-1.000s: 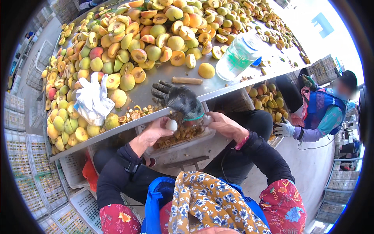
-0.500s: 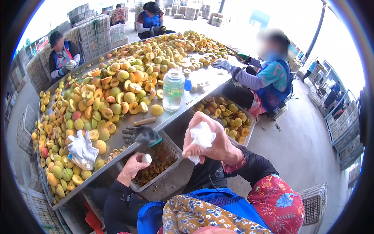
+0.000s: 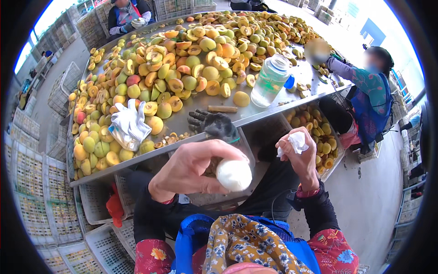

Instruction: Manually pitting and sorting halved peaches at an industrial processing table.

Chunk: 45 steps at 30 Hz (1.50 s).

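My left hand [image 3: 182, 172] is curled round a smooth white egg [image 3: 234, 175], thumb below and fingers above, close in front of me. To its right, my right hand [image 3: 302, 160] pinches a crumpled white tissue [image 3: 298, 142] in its fingertips. Both hands are bare and lifted near the table's front edge. Just beyond them a dark work glove [image 3: 215, 125] lies on that edge. White gloves [image 3: 130, 124] rest on the fruit at the left. A short wooden handle [image 3: 222, 109] lies behind the dark glove; whatever else belongs to it cannot be made out.
A metal table [image 3: 182, 119] carries a big heap of whole and halved apricot-like fruit [image 3: 189, 82]. A clear bottle [image 3: 269, 83] stands by its front edge. Below sits a crate of fruit halves [image 3: 325, 140]. A co-worker [image 3: 372, 98] sits at the right; plastic crates [image 3: 32, 178] stack up at the left.
My left hand has risen toward me and to the right with the egg. My right hand has moved right with the tissue. The whole view has shifted, so the table sits further right.
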{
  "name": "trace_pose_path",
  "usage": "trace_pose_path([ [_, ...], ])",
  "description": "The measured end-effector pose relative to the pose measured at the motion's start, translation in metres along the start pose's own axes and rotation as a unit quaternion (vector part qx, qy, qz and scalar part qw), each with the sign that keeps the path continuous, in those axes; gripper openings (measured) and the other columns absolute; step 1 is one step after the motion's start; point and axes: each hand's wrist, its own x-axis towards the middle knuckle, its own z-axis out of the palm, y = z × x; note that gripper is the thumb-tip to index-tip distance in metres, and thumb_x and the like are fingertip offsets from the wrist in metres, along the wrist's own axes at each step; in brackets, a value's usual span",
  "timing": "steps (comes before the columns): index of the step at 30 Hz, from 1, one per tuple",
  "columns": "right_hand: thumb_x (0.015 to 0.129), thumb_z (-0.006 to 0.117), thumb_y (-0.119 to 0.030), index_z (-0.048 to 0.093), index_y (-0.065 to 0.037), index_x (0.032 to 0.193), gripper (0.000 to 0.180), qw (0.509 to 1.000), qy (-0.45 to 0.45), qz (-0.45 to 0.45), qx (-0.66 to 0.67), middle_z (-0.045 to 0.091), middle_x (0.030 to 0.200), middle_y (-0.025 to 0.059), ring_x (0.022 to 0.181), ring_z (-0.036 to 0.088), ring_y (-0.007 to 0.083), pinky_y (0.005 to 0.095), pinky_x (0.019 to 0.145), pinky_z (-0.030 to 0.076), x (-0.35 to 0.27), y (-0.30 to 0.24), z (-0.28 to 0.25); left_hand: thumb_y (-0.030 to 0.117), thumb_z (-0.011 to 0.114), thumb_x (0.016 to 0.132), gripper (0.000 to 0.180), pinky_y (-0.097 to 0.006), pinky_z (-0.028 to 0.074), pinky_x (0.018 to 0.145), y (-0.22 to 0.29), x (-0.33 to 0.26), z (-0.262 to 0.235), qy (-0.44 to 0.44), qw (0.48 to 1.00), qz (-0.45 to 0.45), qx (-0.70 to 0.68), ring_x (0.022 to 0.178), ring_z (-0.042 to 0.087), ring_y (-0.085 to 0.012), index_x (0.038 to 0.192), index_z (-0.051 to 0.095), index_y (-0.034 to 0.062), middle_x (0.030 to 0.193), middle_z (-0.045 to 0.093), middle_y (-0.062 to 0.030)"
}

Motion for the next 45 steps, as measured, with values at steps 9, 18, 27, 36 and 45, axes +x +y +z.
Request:
trace_pose_path([
  [9,0.086,0.069,-0.011,0.053,-0.003,0.093,0.019,0.966,0.076,-0.022,-0.244,0.063,0.068,0.0057,0.054,0.062,0.0140,0.0270,0.050,0.048,0.003,0.066,-0.030,0.023,0.061,0.092,0.036,-0.040,0.023,0.095,0.020,0.015,0.000,-0.244,0.954,0.170,-0.031,0.101,0.059,-0.0204,0.122,0.060,0.0034,0.121,0.062,-0.0134],
  [18,0.082,0.072,-0.014,0.053,-0.004,0.094,0.024,0.913,0.109,-0.105,-0.378,0.062,0.073,0.0119,0.066,0.065,0.0297,0.0356,0.059,0.049,0.005,0.111,-0.025,0.025,0.059,0.094,0.029,-0.042,0.017,0.098,0.016,0.017,-0.022,-0.261,0.949,0.152,-0.086,0.103,0.057,-0.0210,0.119,0.058,0.0107,0.122,0.063,-0.0127],
  [27,0.082,0.071,-0.015,0.053,-0.005,0.094,0.023,0.910,0.141,-0.093,-0.378,0.062,0.074,0.0123,0.068,0.065,0.0313,0.0365,0.061,0.050,0.002,0.110,-0.019,0.024,0.075,0.082,0.043,-0.039,0.035,0.091,-0.001,0.027,-0.021,-0.219,0.941,0.150,-0.210,0.104,0.059,-0.0253,0.113,0.055,0.0020,0.112,0.063,-0.0175],
  [36,0.083,0.063,-0.008,0.051,-0.006,0.098,0.019,0.924,0.107,-0.094,-0.356,0.062,0.077,0.0091,0.070,0.066,0.0290,0.0367,0.064,0.051,-0.003,0.103,-0.017,0.011,0.086,0.069,0.060,-0.029,0.047,0.089,-0.010,0.026,-0.012,0.112,0.953,-0.074,-0.271,0.104,0.058,-0.0142,0.115,0.048,0.0036,0.106,0.059,-0.0053],
  [45,0.089,0.062,-0.034,0.054,-0.003,0.073,0.036,0.988,-0.056,0.096,-0.108,0.052,0.063,0.0007,0.059,0.049,0.0075,0.0258,0.054,0.038,-0.001,0.053,-0.004,0.004,0.077,0.076,0.050,-0.039,0.047,0.099,-0.059,0.031,-0.002,0.188,0.929,-0.113,-0.298,0.105,0.063,-0.0262,0.118,0.049,0.0029,0.113,0.062,-0.0118],
])
